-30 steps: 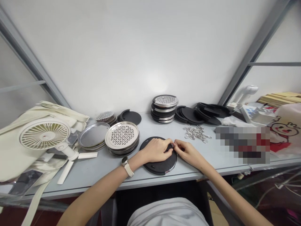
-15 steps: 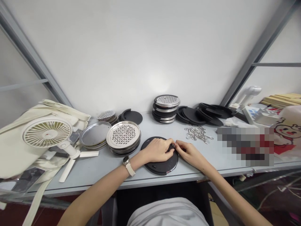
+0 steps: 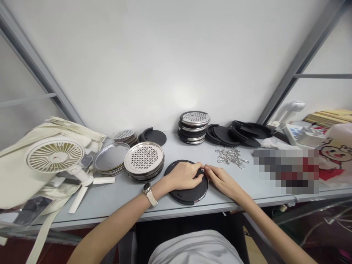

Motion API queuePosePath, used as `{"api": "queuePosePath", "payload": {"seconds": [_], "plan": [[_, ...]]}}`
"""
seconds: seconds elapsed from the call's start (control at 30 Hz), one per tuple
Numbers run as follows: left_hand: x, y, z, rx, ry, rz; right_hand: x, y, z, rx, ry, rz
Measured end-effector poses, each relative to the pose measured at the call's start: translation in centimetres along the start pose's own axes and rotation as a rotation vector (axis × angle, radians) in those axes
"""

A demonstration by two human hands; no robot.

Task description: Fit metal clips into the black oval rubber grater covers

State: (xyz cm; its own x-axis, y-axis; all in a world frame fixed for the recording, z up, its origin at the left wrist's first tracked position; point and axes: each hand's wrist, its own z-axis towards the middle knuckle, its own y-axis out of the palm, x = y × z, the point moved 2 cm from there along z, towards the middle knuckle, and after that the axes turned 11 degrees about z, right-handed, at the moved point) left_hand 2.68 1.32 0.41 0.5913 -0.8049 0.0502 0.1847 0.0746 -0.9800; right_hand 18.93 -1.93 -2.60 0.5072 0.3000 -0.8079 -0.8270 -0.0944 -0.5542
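Observation:
A black round disc (image 3: pixel 178 196) lies flat near the front edge of the table. My left hand (image 3: pixel 185 175), with a watch (image 3: pixel 148 191) on its wrist, presses over the disc, fingers bent at its right side. My right hand (image 3: pixel 218 176) meets it at the disc's right edge, thumb and finger pinched on a small metal wire hook (image 3: pixel 202 170), mostly hidden by the fingers. A pile of metal wire hooks (image 3: pixel 232 157) lies beyond my right hand. Left of the disc stands a stack of round metal grater plates (image 3: pixel 144 158).
Plain metal discs (image 3: pixel 111 157) are stacked further left, beside a white fan (image 3: pixel 56 156). At the back stand grater plates in black holders (image 3: pixel 194 126), with loose black discs (image 3: pixel 227 135) to their right. A pixelated patch covers part of the right side.
My right hand's fingers have shifted slightly at the disc's edge, their tips now straighter. My left hand and the disc stay almost in place.

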Motion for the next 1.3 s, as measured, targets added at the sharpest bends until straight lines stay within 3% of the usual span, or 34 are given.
{"api": "queuePosePath", "payload": {"seconds": [0.23,0.53,1.0,1.3], "plan": [[-0.03,0.09,0.03,0.006,-0.001,-0.012,0.17,-0.02,-0.15,0.026,0.013,0.049],[-0.07,-0.03,0.01,0.013,0.016,-0.029,0.38,0.14,0.02,-0.015,-0.029,-0.044],[-0.18,0.14,0.09,0.024,0.034,-0.036,0.39,0.19,-0.09,0.129,-0.018,-0.077],[-0.38,0.47,0.08,0.132,-0.049,-0.064,0.84,0.14,0.23,0.078,-0.013,0.003]]}}
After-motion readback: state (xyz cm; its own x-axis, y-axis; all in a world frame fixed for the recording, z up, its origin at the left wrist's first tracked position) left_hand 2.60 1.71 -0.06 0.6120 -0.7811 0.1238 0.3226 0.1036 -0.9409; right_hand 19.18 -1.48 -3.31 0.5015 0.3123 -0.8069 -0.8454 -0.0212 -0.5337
